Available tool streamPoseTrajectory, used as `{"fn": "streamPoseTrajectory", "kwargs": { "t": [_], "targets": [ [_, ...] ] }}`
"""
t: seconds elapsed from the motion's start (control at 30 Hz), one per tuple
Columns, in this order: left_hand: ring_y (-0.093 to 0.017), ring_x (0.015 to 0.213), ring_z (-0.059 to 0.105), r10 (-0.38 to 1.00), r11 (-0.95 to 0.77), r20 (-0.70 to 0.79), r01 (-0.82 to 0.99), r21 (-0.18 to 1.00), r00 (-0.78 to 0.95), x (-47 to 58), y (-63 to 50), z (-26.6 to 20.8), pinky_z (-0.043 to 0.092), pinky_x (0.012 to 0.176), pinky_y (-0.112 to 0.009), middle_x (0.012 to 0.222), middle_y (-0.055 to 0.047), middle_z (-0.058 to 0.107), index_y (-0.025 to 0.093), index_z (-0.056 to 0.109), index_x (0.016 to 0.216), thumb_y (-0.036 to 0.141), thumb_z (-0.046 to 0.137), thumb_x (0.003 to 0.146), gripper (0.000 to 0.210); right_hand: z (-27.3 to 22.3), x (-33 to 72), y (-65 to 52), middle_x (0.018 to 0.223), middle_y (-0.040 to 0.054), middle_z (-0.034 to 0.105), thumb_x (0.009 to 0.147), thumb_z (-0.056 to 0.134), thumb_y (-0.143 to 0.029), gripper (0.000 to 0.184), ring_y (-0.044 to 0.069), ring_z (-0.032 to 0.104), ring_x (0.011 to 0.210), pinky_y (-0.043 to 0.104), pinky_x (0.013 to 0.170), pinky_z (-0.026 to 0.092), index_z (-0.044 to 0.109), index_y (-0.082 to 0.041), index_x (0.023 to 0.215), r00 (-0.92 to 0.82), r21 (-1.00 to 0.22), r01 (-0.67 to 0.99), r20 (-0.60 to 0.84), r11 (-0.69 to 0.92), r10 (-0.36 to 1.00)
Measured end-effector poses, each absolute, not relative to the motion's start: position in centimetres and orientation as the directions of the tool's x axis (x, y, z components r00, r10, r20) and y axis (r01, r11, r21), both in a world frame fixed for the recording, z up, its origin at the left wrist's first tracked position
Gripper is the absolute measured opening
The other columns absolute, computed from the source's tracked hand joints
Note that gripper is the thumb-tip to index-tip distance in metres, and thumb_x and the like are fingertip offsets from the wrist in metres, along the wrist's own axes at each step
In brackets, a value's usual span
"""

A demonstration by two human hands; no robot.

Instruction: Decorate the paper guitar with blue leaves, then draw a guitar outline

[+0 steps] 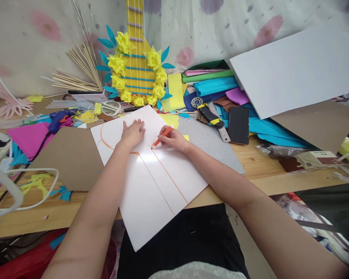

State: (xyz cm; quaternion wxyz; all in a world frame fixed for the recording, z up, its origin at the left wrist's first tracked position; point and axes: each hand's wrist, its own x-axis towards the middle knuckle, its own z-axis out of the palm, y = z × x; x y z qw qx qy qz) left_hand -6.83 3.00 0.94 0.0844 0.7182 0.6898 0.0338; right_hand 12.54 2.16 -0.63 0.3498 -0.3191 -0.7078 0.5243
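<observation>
A large white board [151,190] lies at a slant on the bench, its near corner jutting over the front edge. Two long orange lines and a curved orange stroke at the upper left are drawn on it. My right hand [174,139] grips an orange marker [163,135], whose tip meets the board near the top of the right-hand line. My left hand [133,133] lies flat on the board's upper part, fingers spread. Behind both hands stands a yellow paper guitar [138,73] with yellow paper flowers, blue leaves and white strings.
At the right are a yellow-black utility knife [213,116], a black phone [239,126], rolled coloured paper [215,85] and a leaning white panel [296,69]. Wooden sticks [81,73], scissors [111,109], brown cardboard [66,159] and a white cable [54,186] occupy the left.
</observation>
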Motion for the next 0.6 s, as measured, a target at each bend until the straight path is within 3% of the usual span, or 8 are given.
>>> {"fn": "streamPoseTrajectory", "kwargs": {
  "t": [0.2, 0.43, 0.6],
  "targets": [
    [-0.023, 0.14, 0.024, 0.997, -0.046, -0.06, 0.984, 0.171, 0.057, -6.94, 3.06, 0.81, 0.002, 0.113, -0.057, 0.15, -0.009, 0.03, 0.021, 0.04, 0.138, 0.028, 0.029, 0.091, 0.049, -1.08, 12.66, 2.96, 0.055, -0.0061, 0.052, 0.078, 0.055, -0.041, 0.022, 0.008, 0.048, 0.051, 0.023, 0.054, 0.036, 0.044, -0.021, 0.075, -0.36, -0.963, 0.095, 0.203, 0.252, 0.91],
    [-0.023, 0.14, 0.024, 0.996, -0.049, -0.063, 0.986, 0.16, 0.06, -6.91, 2.99, 0.85, 0.002, 0.114, -0.057, 0.15, -0.008, 0.031, 0.021, 0.039, 0.14, 0.028, 0.028, 0.091, 0.05, -0.43, 12.53, 2.0, 0.055, -0.0051, 0.054, 0.077, 0.057, -0.04, 0.023, 0.009, 0.049, 0.052, 0.023, 0.055, 0.037, 0.045, -0.02, 0.074, -0.552, -0.97, 0.06, 0.164, 0.235, 0.818],
    [-0.022, 0.14, 0.024, 0.996, -0.047, -0.07, 0.99, 0.135, 0.057, -6.89, 2.99, 0.91, 0.004, 0.114, -0.055, 0.151, -0.005, 0.03, 0.023, 0.038, 0.14, 0.028, 0.027, 0.092, 0.05, -0.96, 12.54, 2.7, 0.056, -0.0055, 0.054, 0.077, 0.055, -0.036, 0.019, 0.009, 0.048, 0.052, 0.023, 0.055, 0.036, 0.045, -0.02, 0.076, -0.496, -0.961, 0.127, 0.152, 0.244, 0.855]
  ]
}}
